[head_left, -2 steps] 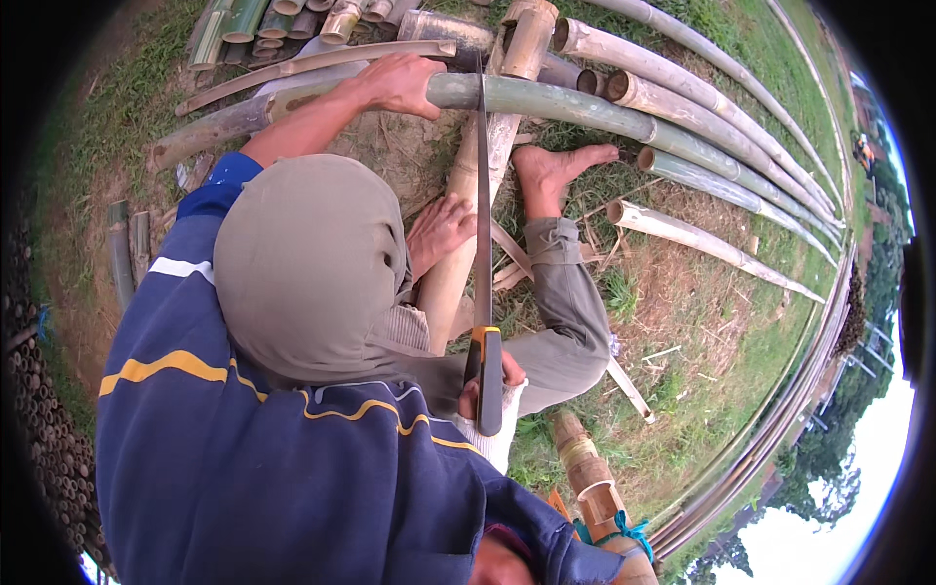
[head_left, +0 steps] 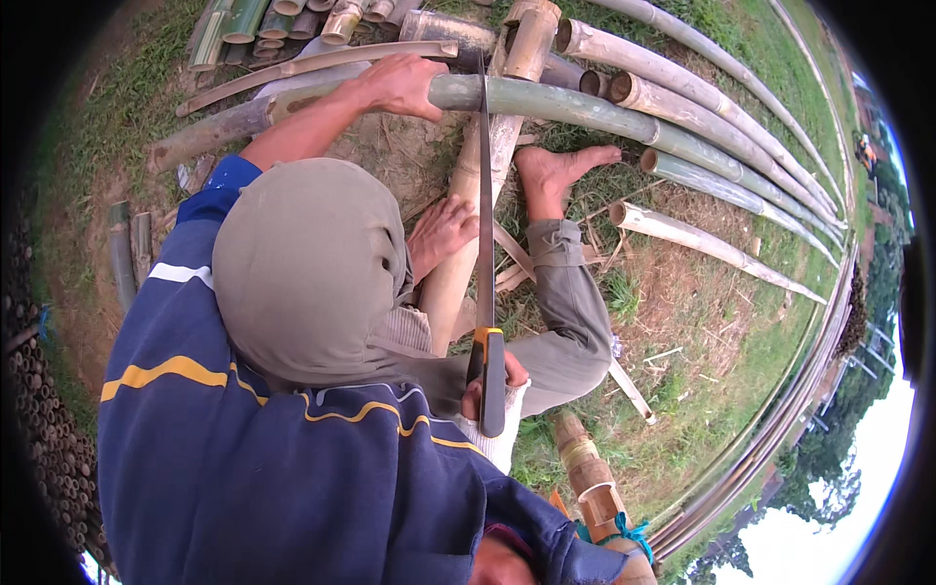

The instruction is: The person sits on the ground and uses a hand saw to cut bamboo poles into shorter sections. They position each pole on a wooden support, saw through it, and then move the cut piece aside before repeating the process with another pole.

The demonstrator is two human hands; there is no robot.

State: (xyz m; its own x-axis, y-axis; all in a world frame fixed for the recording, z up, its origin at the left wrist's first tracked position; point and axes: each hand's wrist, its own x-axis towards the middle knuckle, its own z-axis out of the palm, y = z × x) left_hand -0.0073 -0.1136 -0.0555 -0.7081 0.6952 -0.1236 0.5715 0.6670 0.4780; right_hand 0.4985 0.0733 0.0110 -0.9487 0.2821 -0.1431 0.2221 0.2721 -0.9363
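Handsaw [head_left: 486,214] across a green bamboo pole [head_left: 556,99]

Okay, so left to right, with the middle of the view as the centre of the clock. Way out at 8 o'clock there's a big heap of bamboo ends [head_left: 63,458], then a couple of short stubs [head_left: 122,258] over at 9. The navy sweater [head_left: 263,468] fills most of 7 to 8, some cut tubes [head_left: 246,19] are piled up at 11, and a knee in grey trousers [head_left: 312,268] sits just in from 9.

Left hand [head_left: 400,83] is between 11 and 12, fingers curled down over the pole, so pretty much closed on it. Can't see the fingertips. That pole passes through 12 and bends off to nearly 3.

Left foot [head_left: 439,234] is near 11, braced on a slanting tan post [head_left: 450,283], and the pole crosses over that post at 12.

The saw lines up 12 to 6: blade over the pole just right of the left hand, black-and-orange grip low down. Can't tell if the teeth have bitten in. Right hand [head_left: 515,370], at 5, has its fingers wrapped round the grip, partly hidden behind it.

Bare right foot [head_left: 565,171] at 1, teal cord [head_left: 634,531] on bamboo at 5, and more long poles [head_left: 721,97] at 2.
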